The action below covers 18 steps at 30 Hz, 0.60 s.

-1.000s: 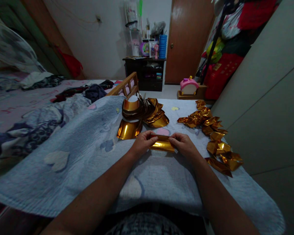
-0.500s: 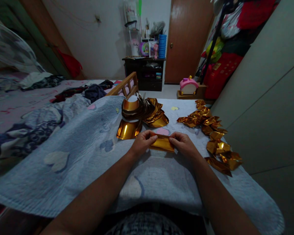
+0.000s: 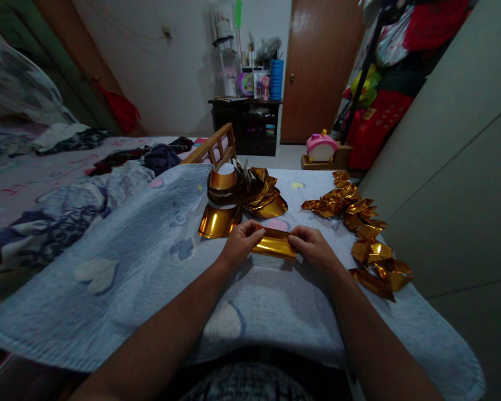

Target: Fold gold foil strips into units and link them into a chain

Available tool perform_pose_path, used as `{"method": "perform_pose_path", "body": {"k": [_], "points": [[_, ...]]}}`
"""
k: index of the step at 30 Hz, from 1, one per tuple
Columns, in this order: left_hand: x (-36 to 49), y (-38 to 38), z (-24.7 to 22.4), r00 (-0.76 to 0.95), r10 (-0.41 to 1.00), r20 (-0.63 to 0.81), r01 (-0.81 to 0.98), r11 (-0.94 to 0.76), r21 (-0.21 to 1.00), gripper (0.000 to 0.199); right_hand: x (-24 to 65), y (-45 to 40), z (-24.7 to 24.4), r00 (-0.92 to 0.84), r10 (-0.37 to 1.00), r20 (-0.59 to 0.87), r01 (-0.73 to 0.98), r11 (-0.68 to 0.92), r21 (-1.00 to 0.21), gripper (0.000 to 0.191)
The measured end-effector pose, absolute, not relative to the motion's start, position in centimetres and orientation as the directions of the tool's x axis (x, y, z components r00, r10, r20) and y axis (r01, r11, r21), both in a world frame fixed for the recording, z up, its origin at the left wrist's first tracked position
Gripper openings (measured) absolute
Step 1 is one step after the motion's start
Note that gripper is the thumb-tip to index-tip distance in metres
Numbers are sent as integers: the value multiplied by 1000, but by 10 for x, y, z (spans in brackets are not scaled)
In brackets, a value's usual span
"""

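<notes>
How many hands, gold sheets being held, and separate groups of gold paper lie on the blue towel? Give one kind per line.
Hands: 2, left hand and right hand
Held gold sheet: 1
Gold paper groups: 2, stack and folded pieces
Total: 5

Both ends of the gold sheet (image 3: 274,245) are hidden under the left hand (image 3: 241,243) and right hand (image 3: 311,245). The shelf items (image 3: 250,78) by the far wall are too small to identify.
</notes>
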<state>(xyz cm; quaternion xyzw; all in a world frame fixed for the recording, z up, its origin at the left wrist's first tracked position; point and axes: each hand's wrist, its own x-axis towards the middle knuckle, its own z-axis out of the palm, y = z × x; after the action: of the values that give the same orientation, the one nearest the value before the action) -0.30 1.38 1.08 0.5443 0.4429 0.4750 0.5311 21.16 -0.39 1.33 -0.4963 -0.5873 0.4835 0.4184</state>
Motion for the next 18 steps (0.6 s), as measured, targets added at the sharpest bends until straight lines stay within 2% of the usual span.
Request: {"method": "perform_pose_path", "body": {"k": [18], "points": [[-3, 13, 12, 143, 989, 25, -6, -25, 1000, 23, 211, -4, 12, -159, 987, 5, 149, 29, -988, 21]]}}
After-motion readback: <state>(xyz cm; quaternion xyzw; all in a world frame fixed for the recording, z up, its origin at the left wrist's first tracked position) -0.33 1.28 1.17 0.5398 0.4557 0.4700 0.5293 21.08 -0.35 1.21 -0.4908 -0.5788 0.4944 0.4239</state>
